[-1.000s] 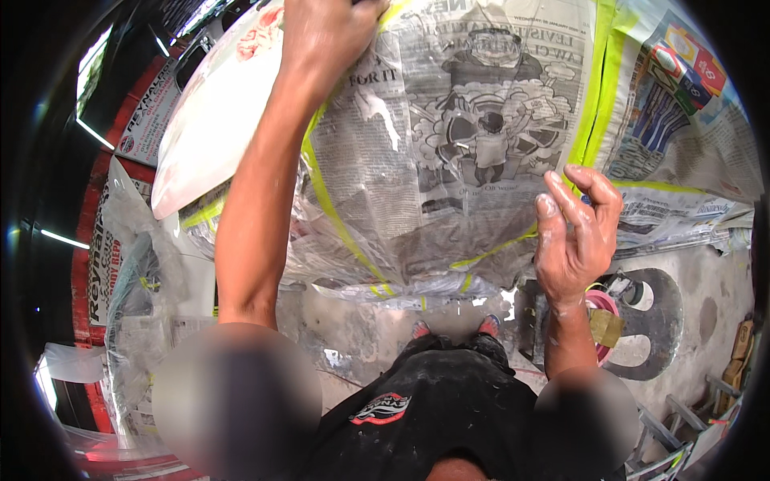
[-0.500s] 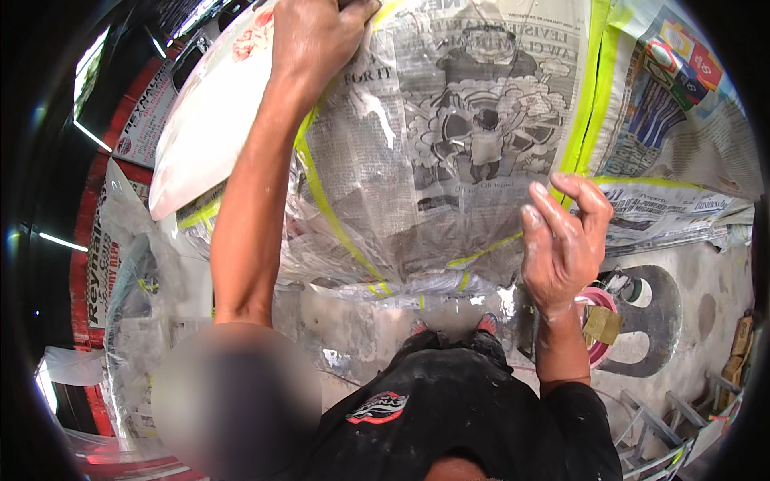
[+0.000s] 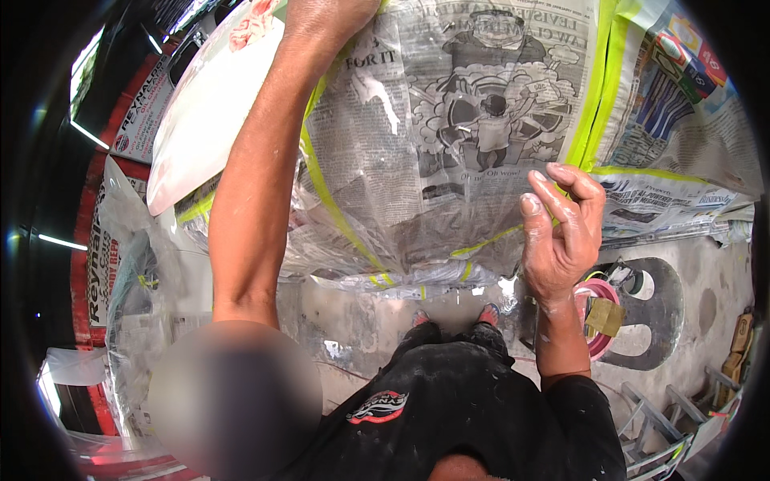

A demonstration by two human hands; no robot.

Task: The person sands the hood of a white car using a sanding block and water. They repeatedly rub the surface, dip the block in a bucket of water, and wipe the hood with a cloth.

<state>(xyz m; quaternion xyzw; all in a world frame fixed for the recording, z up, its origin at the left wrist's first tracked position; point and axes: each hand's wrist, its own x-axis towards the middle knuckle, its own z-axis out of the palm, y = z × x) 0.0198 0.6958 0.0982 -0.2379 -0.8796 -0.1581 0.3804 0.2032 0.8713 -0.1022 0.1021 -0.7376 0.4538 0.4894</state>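
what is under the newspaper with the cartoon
Nothing under the newspaper shows; it and the yellow tape hide whatever lies there. To its left, a white panel shows uncovered.

Creased newspaper (image 3: 381, 180) is showing a wet-looking gloss; the white panel (image 3: 210, 104) is presenting a smooth finish. The black shirt (image 3: 481, 401) is showing matt cloth; the floor (image 3: 706, 272) is displaying blotched concrete.

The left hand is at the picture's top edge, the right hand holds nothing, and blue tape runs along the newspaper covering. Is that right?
Only the colour is wrong: the head view shows yellow-green tape along the newspaper covering. The left hand is at the top edge and the right hand holds nothing.
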